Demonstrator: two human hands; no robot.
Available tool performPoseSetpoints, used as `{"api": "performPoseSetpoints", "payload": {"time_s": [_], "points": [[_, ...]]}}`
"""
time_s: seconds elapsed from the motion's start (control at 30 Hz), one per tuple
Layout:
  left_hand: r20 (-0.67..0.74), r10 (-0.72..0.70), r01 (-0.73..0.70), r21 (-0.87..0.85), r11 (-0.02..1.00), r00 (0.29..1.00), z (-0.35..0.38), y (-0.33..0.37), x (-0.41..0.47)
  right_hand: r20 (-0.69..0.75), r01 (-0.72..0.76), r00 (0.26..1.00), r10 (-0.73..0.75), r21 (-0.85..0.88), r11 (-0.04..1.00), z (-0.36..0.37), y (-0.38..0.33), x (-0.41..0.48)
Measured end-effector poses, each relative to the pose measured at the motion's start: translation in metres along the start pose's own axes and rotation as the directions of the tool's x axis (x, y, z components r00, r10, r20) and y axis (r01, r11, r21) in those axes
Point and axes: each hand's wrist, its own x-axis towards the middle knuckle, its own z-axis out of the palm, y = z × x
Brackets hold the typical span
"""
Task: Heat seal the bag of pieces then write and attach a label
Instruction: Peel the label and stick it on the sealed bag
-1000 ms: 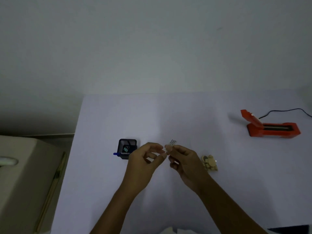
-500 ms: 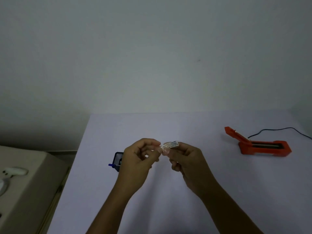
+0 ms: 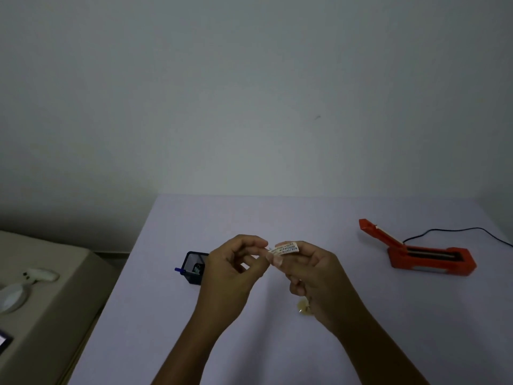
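Both hands now sit lower and nearer than a moment ago, with the bag of pieces (image 3: 303,309) peeking out on the counter (image 3: 305,218) under the right hand (image 3: 313,276). Blue writing on the small white label (image 3: 286,249) is too blurred to read. Right fingers (image 3: 277,258) pinch the label; the left hand (image 3: 231,270) pinches its left tip, well left of the orange heat sealer (image 3: 427,255).
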Motion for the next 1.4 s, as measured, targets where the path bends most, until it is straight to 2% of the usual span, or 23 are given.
{"api": "performPoseSetpoints", "payload": {"time_s": [0.1, 0.3, 0.57, 0.7, 0.8, 0.87, 1.03, 1.13, 1.3, 1.4], "points": [[-0.033, 0.019, -0.018, 0.027, 0.999, 0.999, 0.005, 0.003, -0.006, 0.008, -0.008, 1.0, 0.008, 0.034, 0.999, -0.004, -0.002, -0.008], [-0.029, 0.072, -0.068, 0.117, 0.991, 0.997, 0.01, 0.014, -0.013, 0.088, -0.139, 0.989, 0.119, 0.269, 0.953, -0.014, -0.002, -0.01], [0.01, 0.044, -0.045, 0.19, 0.981, 0.999, -0.004, 0.009, -0.009, 0.203, -0.189, 0.968, 0.149, 0.196, 0.962, -0.009, 0.011, 0.011], [-0.014, -0.04, 0.041, 0.164, 0.986, 0.999, -0.023, -0.004, -0.001, 0.164, -0.231, 0.969, 0.185, 0.332, 0.914, -0.004, 0.026, 0.029], [-0.03, -0.096, 0.1, 0.152, 0.983, 0.995, -0.043, -0.017, 0.007, 0.054, -0.262, 0.961, 0.272, 0.491, 0.831, -0.005, 0.053, 0.053], [-0.034, -0.129, 0.133, 0.163, 0.978, 0.991, -0.058, -0.028, 0.012, -0.033, -0.272, 0.94, 0.34, 0.532, 0.802, -0.006, 0.082, 0.071], [-0.037, -0.214, 0.217, 0.231, 0.948, 0.976, -0.091, -0.059, 0.027, -0.223, -0.41, 0.828, 0.515, 0.387, 0.826, 0.008, 0.183, 0.112], [-0.009, -0.284, 0.277, 0.261, 0.925, 0.959, -0.107, -0.08, 0.036, -0.314, -0.486, 0.777, 0.546, 0.252, 0.837, 0.023, 0.242, 0.13], [0.056, -0.338, 0.305, 0.313, 0.9, 0.94, -0.126, -0.107, 0.053, -0.473, -0.521, 0.777, 0.414, -0.116, 0.845, 0.038, 0.315, 0.145], [0.084, -0.346, 0.306, 0.306, 0.901, 0.935, -0.132, -0.115, 0.064, -0.476, -0.496, 0.822, 0.312, -0.331, 0.803, 0.041, 0.341, 0.148]]}}
